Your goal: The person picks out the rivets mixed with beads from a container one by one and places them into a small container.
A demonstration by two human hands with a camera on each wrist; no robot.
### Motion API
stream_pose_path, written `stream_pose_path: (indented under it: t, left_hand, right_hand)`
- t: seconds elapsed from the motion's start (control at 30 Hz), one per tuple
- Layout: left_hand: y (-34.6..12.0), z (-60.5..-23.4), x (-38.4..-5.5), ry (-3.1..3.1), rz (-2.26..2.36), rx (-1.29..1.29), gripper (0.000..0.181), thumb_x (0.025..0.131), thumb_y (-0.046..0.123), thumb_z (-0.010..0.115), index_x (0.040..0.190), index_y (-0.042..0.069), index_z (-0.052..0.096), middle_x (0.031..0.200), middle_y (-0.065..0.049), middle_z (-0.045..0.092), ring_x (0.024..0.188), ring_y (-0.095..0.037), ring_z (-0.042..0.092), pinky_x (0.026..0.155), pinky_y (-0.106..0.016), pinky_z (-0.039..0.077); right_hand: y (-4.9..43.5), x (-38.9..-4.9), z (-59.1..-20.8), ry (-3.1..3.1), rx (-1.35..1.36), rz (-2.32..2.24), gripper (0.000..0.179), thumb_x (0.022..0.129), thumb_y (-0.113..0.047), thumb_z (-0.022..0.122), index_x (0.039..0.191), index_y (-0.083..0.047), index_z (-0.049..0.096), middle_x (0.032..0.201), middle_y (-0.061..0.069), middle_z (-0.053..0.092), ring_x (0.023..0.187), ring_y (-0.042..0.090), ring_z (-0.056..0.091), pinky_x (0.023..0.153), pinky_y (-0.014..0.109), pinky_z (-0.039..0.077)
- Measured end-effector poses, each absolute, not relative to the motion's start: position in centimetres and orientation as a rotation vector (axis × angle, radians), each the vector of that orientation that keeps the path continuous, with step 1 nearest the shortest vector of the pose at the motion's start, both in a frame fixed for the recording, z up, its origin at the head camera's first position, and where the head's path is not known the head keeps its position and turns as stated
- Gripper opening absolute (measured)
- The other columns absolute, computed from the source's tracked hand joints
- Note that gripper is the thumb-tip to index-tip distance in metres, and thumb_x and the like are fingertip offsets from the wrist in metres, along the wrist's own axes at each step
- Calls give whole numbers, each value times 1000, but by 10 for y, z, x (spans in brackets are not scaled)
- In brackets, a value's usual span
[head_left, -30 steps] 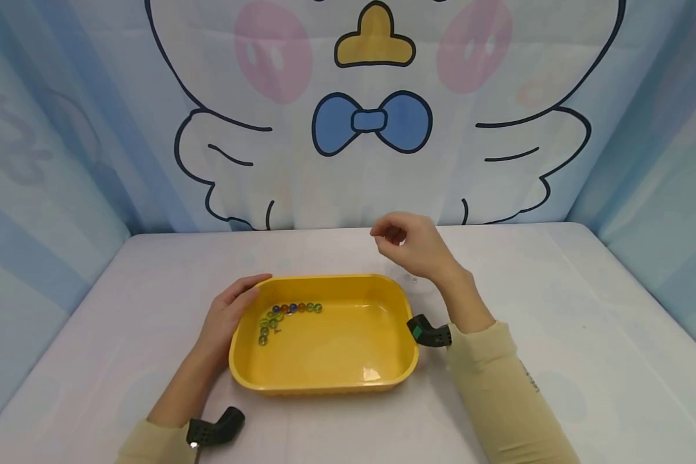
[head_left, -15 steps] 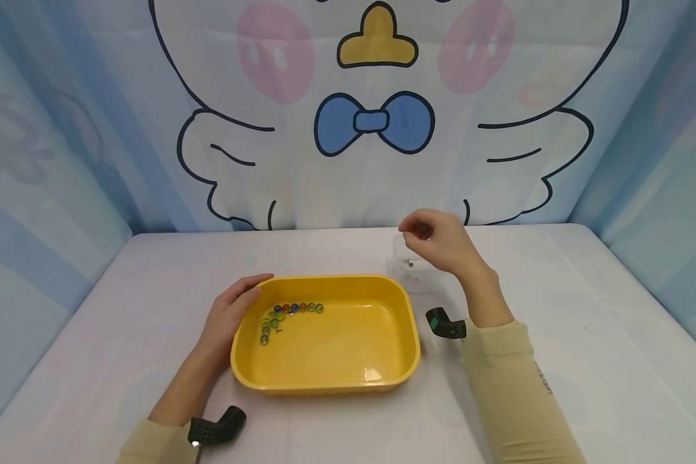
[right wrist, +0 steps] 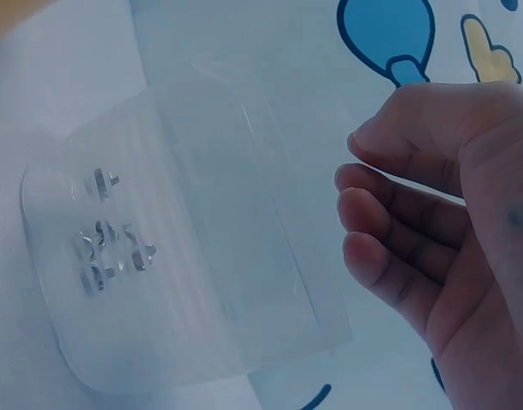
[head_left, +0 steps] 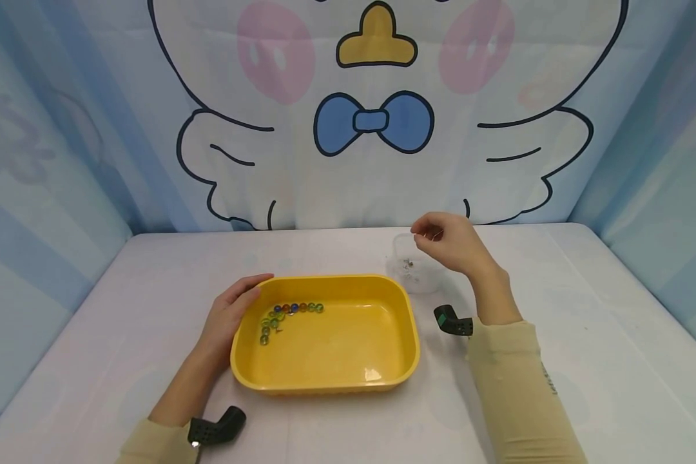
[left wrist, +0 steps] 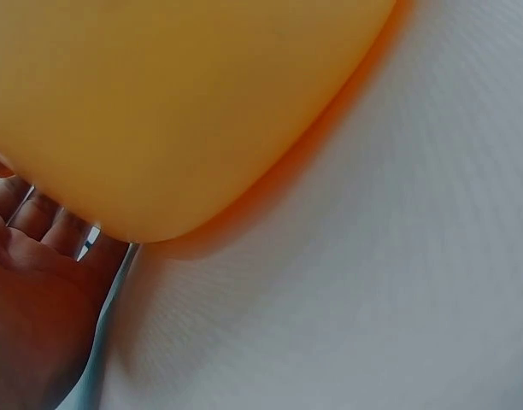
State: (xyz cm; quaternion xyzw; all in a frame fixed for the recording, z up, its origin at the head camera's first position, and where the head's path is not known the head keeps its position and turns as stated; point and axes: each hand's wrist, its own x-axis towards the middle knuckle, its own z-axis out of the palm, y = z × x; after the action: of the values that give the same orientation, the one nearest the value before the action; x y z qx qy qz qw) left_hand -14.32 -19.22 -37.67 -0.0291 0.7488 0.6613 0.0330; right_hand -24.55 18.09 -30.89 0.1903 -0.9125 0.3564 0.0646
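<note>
My left hand (head_left: 228, 314) grips the back left corner of a yellow tray (head_left: 336, 380), thumb at the rim and fingers along the outer wall. Its fingertips are hidden behind the tray in the left wrist view. Inside the tray, several glass marbles (head_left: 294, 308) form a bent line near the back left, with a small metal piece (head_left: 278, 330) beside them. My right hand (head_left: 455, 245) hovers over a clear plastic box (right wrist: 210, 299), fingers loosely curled, with nothing visible between them. Several small shiny metal pieces (right wrist: 99, 256), each like a disc with a short stub, lie in the box.
A white cloth (head_left: 586, 335) covers the table. The clear box stands just behind the tray's right back corner. Behind the table hangs a cartoon-printed curtain (head_left: 359, 187), with more curtain (head_left: 661, 193) at both sides.
My right hand has moved right, from behind the tray to the right part of the clear box, leaving more of the box and its metal pieces showing. The left hand and tray stay put.
</note>
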Motion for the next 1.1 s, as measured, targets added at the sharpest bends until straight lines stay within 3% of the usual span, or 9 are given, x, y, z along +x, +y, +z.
stream_pose_path:
  t: [0.57, 0.77, 1.1]
  left_hand:
    - [-193, -378, -144, 2298, 2036, -96, 41, 109, 28, 42, 146, 11, 51, 148, -4, 49, 133, -19, 45, 106, -21, 39]
    - [-193, -377, -143, 2295, 2039, -81, 41, 109, 27, 42, 146, 10, 50, 149, -5, 48, 134, -19, 45, 109, -24, 38]
    - [-192, -377, -143, 2294, 2048, -82, 41, 109, 27, 42, 145, 10, 51, 148, -5, 49, 132, -19, 46, 107, -21, 39]
  right_hand:
    - [181, -245, -308, -2700, 571, 1122, 17, 95, -8, 61, 108, -1, 70, 99, 11, 67, 86, 25, 57, 79, 39, 50]
    - [175, -243, -306, -2643, 589, 1162, 15, 95, -9, 63, 107, -3, 70, 99, 11, 68, 85, 24, 57, 79, 37, 50]
    - [160, -241, -306, -2545, 710, 1253, 13, 94, -7, 65, 105, -2, 71, 95, 9, 68, 83, 22, 57, 74, 24, 49]
